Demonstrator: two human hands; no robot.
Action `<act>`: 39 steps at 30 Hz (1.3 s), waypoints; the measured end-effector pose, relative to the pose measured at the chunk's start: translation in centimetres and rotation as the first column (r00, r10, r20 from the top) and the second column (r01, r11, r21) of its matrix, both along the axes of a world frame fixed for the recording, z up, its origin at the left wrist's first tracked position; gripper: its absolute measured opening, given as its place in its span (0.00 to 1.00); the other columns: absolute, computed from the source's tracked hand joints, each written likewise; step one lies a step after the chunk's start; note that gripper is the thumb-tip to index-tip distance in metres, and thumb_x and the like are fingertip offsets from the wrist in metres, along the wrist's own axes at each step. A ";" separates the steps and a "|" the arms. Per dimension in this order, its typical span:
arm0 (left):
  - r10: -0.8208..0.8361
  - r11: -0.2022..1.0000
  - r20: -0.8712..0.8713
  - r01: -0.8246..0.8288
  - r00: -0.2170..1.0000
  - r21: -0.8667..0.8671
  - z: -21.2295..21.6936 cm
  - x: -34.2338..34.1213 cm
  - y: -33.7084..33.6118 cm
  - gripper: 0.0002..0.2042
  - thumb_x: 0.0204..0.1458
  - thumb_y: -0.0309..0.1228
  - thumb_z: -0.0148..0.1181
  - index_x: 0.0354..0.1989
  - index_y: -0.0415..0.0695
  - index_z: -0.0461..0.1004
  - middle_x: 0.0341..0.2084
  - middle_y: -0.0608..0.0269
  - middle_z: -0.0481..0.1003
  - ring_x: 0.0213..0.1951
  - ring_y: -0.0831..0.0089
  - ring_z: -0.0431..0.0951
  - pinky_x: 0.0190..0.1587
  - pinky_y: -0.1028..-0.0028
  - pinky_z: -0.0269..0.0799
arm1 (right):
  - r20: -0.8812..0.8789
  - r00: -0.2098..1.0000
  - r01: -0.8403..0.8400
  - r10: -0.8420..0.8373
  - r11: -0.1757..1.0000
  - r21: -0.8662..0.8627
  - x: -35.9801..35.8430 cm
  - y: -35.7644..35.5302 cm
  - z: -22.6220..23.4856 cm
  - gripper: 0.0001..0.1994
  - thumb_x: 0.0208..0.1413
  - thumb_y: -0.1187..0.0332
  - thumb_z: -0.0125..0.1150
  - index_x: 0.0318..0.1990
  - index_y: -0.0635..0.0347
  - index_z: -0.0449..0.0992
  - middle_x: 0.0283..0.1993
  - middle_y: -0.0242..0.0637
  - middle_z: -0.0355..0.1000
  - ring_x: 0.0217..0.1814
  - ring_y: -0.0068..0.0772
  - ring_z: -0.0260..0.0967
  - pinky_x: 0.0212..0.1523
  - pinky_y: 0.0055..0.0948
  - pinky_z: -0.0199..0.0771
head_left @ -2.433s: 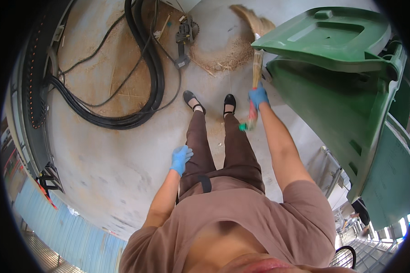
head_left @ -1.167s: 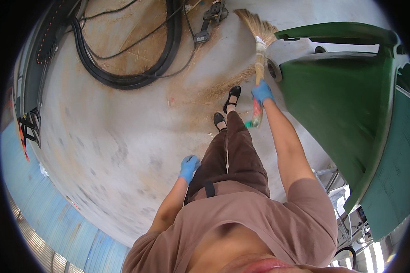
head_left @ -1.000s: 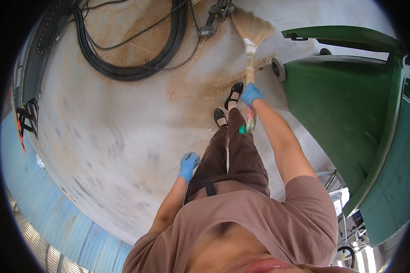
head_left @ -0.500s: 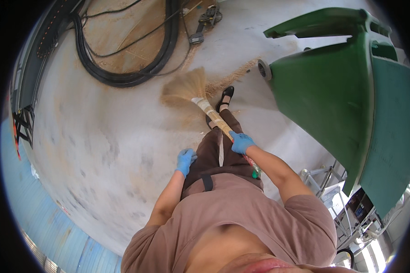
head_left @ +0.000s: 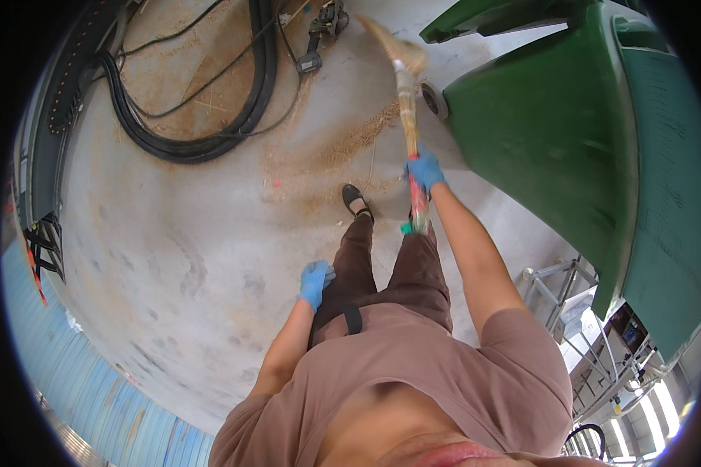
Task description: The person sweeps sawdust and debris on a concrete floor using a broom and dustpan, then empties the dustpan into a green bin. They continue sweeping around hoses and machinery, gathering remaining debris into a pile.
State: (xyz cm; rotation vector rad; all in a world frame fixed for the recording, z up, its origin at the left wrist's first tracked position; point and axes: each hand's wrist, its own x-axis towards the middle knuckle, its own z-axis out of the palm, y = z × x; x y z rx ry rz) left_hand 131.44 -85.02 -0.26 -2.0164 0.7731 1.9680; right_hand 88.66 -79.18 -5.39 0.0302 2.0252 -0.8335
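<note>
My right hand point(head_left: 424, 169), in a blue glove, is wrapped round the handle of a broom point(head_left: 407, 109). The broom points away from me; its pale straw head point(head_left: 397, 48) is smeared by motion near the green bin's wheel. A red section and a green tip show at the handle's near end. By my left thigh hangs my left hand point(head_left: 316, 283), also gloved in blue, fingers loosely curled with nothing visible in them. Sawdust point(head_left: 350, 148) lies in a band on the floor beyond my feet, left of the broom.
A large green wheeled bin point(head_left: 545, 117) stands at right, lid open. Thick black hoses point(head_left: 187, 152) and thin cables loop on the dusty floor at far left. A cordless power tool point(head_left: 319, 35) lies beyond them. A metal frame point(head_left: 565, 296) stands below the bin.
My right hand and the broom have swung away from me and rightward, the head passing from left of my feet toward the bin. My feet have shifted. My left hand stays by my thigh.
</note>
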 end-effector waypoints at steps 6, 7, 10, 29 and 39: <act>0.051 0.999 0.048 -0.052 0.998 0.013 -0.1 -0.1 2.5 0.17 0.62 0.43 0.63 0.51 0.44 0.74 0.40 0.58 0.82 0.38 0.68 0.82 0.45 0.68 0.77 | 0.423 0.853 0.376 -0.306 0.922 -0.091 -5.8 -5.0 -9.4 0.13 0.55 0.80 0.54 0.49 0.66 0.70 0.30 0.52 0.75 0.25 0.50 0.79 0.21 0.47 0.79; 0.053 0.998 0.048 -0.054 0.997 0.016 -0.1 -0.2 2.9 0.18 0.62 0.43 0.63 0.52 0.44 0.74 0.40 0.58 0.82 0.38 0.68 0.83 0.45 0.68 0.77 | 0.453 0.817 0.411 -0.356 0.911 -0.025 -4.9 -4.5 -10.0 0.12 0.56 0.79 0.54 0.48 0.67 0.70 0.30 0.52 0.74 0.25 0.51 0.79 0.21 0.48 0.78; 0.044 0.999 0.041 -0.044 0.998 0.015 0.0 -1.0 3.5 0.19 0.61 0.43 0.64 0.53 0.44 0.73 0.40 0.57 0.82 0.38 0.68 0.83 0.46 0.68 0.77 | 0.436 0.843 0.392 -0.317 0.915 -0.094 2.4 -0.3 -8.7 0.12 0.59 0.77 0.55 0.51 0.65 0.69 0.30 0.52 0.74 0.22 0.50 0.76 0.21 0.48 0.78; 0.473 0.788 -0.311 -0.238 0.824 0.567 3.3 -19.1 4.1 0.22 0.61 0.50 0.64 0.50 0.44 0.72 0.39 0.53 0.78 0.42 0.57 0.80 0.49 0.56 0.78 | 0.759 0.640 0.116 0.114 0.963 -0.243 10.6 11.4 18.0 0.33 0.58 0.77 0.58 0.72 0.52 0.61 0.31 0.44 0.74 0.22 0.35 0.76 0.25 0.34 0.82; 0.492 0.845 -0.318 -0.358 0.811 0.396 -0.6 -23.5 3.0 0.12 0.54 0.35 0.63 0.43 0.43 0.74 0.31 0.51 0.80 0.31 0.54 0.82 0.40 0.57 0.83 | 0.521 0.781 -0.073 0.344 0.879 -0.472 2.3 14.2 22.8 0.28 0.65 0.51 0.62 0.68 0.52 0.66 0.47 0.32 0.75 0.41 0.23 0.72 0.41 0.25 0.75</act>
